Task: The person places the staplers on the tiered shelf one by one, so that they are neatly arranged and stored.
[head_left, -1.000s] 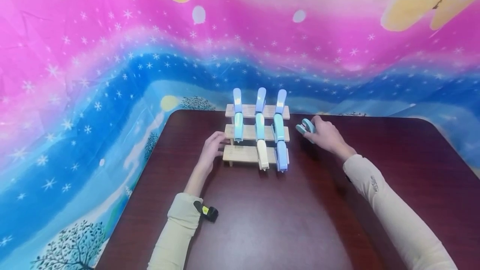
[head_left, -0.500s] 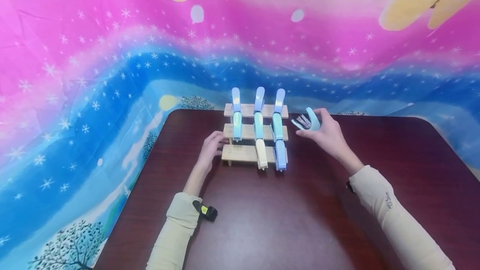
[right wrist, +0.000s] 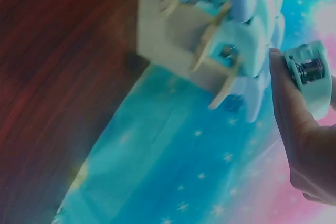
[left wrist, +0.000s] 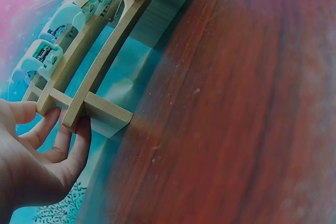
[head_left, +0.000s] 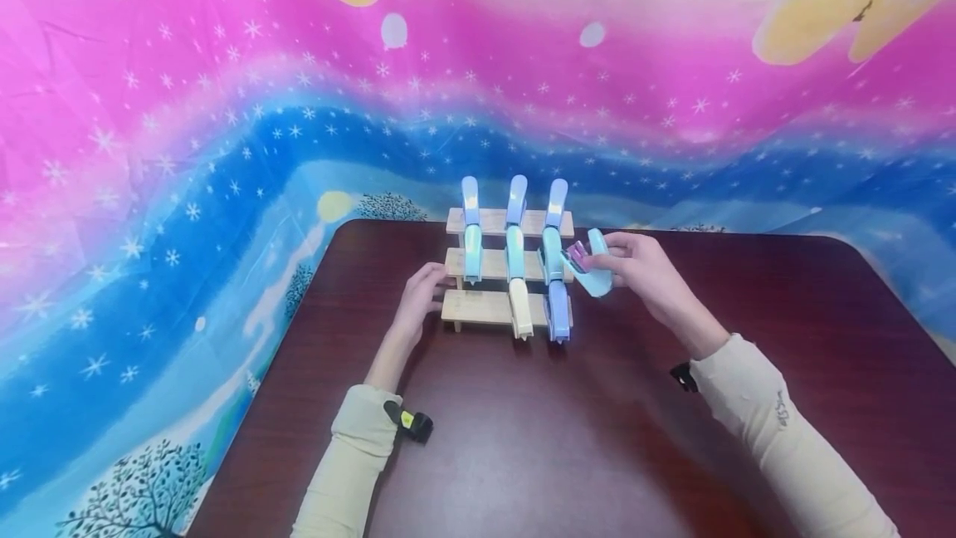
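Note:
A three-tier wooden rack [head_left: 478, 305] stands near the table's back edge, bearing several small staplers. Purple ones stand on the top tier, mint ones on the middle; a cream stapler [head_left: 520, 308] and a purple stapler [head_left: 558, 311] occupy the bottom tier. My left hand [head_left: 418, 301] holds the rack's left end; in the left wrist view its thumb and fingers [left wrist: 79, 142] are bent against the shelf ends. Just right of the rack, my right hand [head_left: 646, 268] grips a mint stapler [head_left: 596, 282], tilted and spread apart, above the table. The right wrist view shows this stapler [right wrist: 317, 95] between thumb and fingers.
The dark reddish wood table [head_left: 538, 430] runs toward the front and both sides. A pink and blue patterned cloth [head_left: 224, 148] hangs behind and to the left. On the left wrist sits a black strap device [head_left: 416, 424].
My right hand has carried the mint stapler left toward the rack, turning it on the way. My left hand stays at the rack's left end.

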Tool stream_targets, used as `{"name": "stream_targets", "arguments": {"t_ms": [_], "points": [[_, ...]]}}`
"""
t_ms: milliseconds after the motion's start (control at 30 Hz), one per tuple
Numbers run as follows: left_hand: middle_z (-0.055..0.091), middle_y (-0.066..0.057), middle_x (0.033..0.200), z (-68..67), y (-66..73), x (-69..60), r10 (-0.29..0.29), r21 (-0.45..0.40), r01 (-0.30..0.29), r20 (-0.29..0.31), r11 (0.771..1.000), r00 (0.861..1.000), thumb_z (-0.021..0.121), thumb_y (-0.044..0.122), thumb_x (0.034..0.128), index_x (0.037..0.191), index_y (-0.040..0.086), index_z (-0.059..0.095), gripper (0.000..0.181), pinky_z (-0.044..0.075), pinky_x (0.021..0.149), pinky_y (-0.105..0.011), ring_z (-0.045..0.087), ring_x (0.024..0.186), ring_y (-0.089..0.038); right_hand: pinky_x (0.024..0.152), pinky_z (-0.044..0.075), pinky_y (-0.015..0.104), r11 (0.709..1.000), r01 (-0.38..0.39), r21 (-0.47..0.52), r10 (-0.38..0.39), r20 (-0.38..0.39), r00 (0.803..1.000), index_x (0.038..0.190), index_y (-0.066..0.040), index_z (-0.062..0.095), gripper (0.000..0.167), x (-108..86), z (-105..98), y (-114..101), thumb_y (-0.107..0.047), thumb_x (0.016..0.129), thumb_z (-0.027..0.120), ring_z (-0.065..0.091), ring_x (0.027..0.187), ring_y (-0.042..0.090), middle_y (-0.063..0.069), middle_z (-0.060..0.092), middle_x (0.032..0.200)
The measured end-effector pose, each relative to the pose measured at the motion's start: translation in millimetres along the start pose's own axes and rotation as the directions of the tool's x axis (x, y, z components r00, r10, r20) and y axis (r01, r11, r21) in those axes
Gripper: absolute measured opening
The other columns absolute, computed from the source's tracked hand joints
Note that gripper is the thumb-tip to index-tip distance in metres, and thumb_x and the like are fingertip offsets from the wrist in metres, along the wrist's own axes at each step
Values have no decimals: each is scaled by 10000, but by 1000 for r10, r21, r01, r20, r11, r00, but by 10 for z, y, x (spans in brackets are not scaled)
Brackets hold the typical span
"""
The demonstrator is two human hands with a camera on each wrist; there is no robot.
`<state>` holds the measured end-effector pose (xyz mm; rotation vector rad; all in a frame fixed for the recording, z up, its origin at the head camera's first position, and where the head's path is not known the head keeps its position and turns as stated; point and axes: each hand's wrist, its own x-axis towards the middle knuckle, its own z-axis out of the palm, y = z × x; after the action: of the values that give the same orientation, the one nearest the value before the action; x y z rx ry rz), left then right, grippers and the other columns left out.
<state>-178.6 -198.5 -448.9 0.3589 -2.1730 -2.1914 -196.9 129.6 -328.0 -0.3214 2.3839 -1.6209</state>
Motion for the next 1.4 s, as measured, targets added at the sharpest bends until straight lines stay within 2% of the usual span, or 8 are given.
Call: {"name": "stream_targets", "arguments": {"t_ms": [233,367,467,667,867,1100,1233,1400], "points": [[671,-180,1132,-5,-2,3,3,0,-3,1,1000,1000,515,235,1059,1183,17,639,279,533,744,-317,635,938,-206,771,602,308,1000,2,-25,0,58,998,1283,139,577,416,-72,234,-142,-122,975,680,720,847,161,260,710,1128],[667,-177,1139,-4,-11,10,-4,-1,4,3,1000,1000,514,238,1059,1186,26,640,277,531,748,-318,630,950,-210,734,594,308,991,40,-127,-33,62,998,1194,95,619,409,-80,379,-162,-212,959,752,734,806,175,197,765,1016],[663,-185,1150,-7,-17,12,-7,-3,7,3,1000,1000,514,238,1058,1189,28,641,278,528,746,-316,627,957,-217,645,531,296,974,72,-216,-62,50,997,1136,43,644,396,-70,498,-164,-292,958,758,660,720,159,112,763,889],[662,-189,1162,-4,-16,19,-4,-12,4,15,1000,1000,519,241,1056,1186,22,642,283,534,746,-317,632,954,-212,511,321,292,955,105,-277,-95,48,994,916,-40,616,330,-75,785,-213,-334,949,763,395,541,150,0,504,582],[672,-194,1152,-4,-3,11,-1,-23,2,11,1000,1000,516,226,1058,1167,12,642,271,540,733,-313,646,946,-218,498,286,281,933,155,-325,-142,61,988,731,-85,475,424,-48,1099,-250,-286,924,794,318,496,137,-30,323,542],[674,-196,1175,-13,0,0,-6,-22,7,22,1000,1000,525,241,1058,1174,18,643,278,540,741,-311,653,1022,-284,460,302,272,928,196,-318,-180,79,981,734,-68,595,330,52,1406,-129,-241,935,792,384,439,150,-7,390,510],[674,-193,1179,-16,-2,10,1,-17,0,25,1000,1000,518,253,1061,1175,26,643,284,537,745,-305,648,1053,-308,464,324,275,910,217,-354,-216,43,975,723,-54,592,331,115,1536,-61,-211,932,795,417,445,169,21,418,528],[678,-190,1174,-25,-16,21,1,-23,0,24,1000,1000,519,255,1060,1170,28,645,282,539,739,-298,647,1060,-318,472,390,289,884,202,-420,-218,10,976,807,-25,637,278,167,1650,13,-217,947,782,489,469,187,56,485,567]]}}
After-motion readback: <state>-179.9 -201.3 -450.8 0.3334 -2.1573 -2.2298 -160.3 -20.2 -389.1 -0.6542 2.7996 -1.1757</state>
